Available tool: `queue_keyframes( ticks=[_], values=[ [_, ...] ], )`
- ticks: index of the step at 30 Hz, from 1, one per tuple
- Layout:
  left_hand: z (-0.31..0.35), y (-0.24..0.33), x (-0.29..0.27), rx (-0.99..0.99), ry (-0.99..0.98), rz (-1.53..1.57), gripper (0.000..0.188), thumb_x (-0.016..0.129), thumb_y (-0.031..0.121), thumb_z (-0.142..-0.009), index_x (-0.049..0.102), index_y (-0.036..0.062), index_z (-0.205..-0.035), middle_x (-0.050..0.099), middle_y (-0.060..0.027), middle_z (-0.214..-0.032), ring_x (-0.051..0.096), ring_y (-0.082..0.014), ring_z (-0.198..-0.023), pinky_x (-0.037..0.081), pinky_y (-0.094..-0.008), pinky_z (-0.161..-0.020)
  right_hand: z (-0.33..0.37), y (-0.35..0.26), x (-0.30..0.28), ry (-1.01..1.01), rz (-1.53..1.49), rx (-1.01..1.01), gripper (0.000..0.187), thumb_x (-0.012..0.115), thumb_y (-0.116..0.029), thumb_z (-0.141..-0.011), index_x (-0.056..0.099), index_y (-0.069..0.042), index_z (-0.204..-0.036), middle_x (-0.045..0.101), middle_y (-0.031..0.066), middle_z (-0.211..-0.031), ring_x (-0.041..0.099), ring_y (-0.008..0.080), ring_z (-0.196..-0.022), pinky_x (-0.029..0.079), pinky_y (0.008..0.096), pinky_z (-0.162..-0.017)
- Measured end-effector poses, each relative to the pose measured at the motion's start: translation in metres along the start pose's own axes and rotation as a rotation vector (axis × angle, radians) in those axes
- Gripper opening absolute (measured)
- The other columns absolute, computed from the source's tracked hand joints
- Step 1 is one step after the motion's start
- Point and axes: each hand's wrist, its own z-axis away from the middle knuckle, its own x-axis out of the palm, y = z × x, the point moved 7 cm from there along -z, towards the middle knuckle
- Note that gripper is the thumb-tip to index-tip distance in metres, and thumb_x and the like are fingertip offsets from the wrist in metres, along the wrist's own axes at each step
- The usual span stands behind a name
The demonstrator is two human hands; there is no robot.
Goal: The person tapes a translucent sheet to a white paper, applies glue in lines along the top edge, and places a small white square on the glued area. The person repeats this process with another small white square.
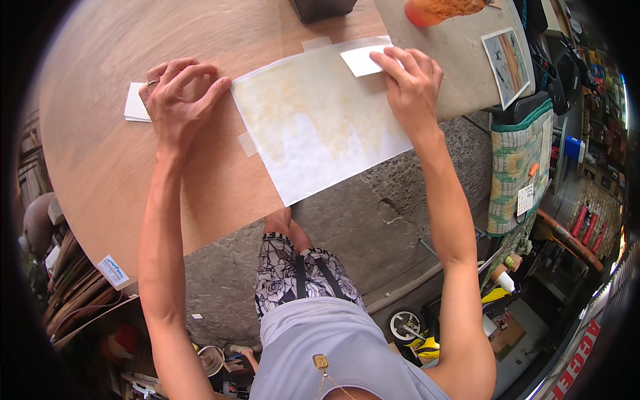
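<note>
A white sheet of paper [333, 160] with uneven pale yellow streaks across its upper part lies on the brown board, its near edge running past the board. Tape pieces hold it at the top [317, 44] and left side [248, 145]. My right hand [413, 83] pinches a small blank white card [362, 61] flat over the sheet's top right corner. Fingers bent and apart, my left hand [179, 97] rests on the board, its thumb tip by the sheet's upper left corner. Some white cards [136, 103] lie beside and partly under that hand.
The brown board [93, 167] has a rounded outer edge. A dark container [323, 9] stands at the far side, an orange-red object [440, 10] to its right. A picture print [507, 65] lies at the right edge. Concrete [427, 187] shows below.
</note>
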Motion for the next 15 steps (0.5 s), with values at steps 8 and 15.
queue_keyframes(
  ticks=[8, 15],
  values=[
    [0.000, -0.001, 0.002, 0.001, -0.001, -0.021, 0.025, 0.083, 0.037, -0.071, 0.077, 0.0169, -0.085, 0.069, 0.0030, -0.102, 0.051, -0.0213, -0.115, 0.029, -0.0376, -0.096, -0.007, -0.001, -0.019, -0.026, -0.037, 0.015, 0.025, 0.064, -0.011, -0.088, 0.073, -0.023, -0.108, 0.068, -0.0017, -0.113, 0.053, 0.0231, -0.112, 0.031, 0.0446, -0.102],
    [-0.001, -0.001, 0.001, 0.002, 0.003, -0.020, 0.026, 0.083, 0.039, -0.071, 0.077, 0.0176, -0.084, 0.069, 0.0044, -0.102, 0.052, -0.0219, -0.116, 0.029, -0.0394, -0.096, -0.016, 0.000, 0.004, 0.019, 0.007, -0.024, 0.027, 0.066, -0.011, -0.087, 0.074, -0.025, -0.108, 0.069, -0.0020, -0.113, 0.054, 0.0229, -0.112, 0.031, 0.0455, -0.103]
  ],
)
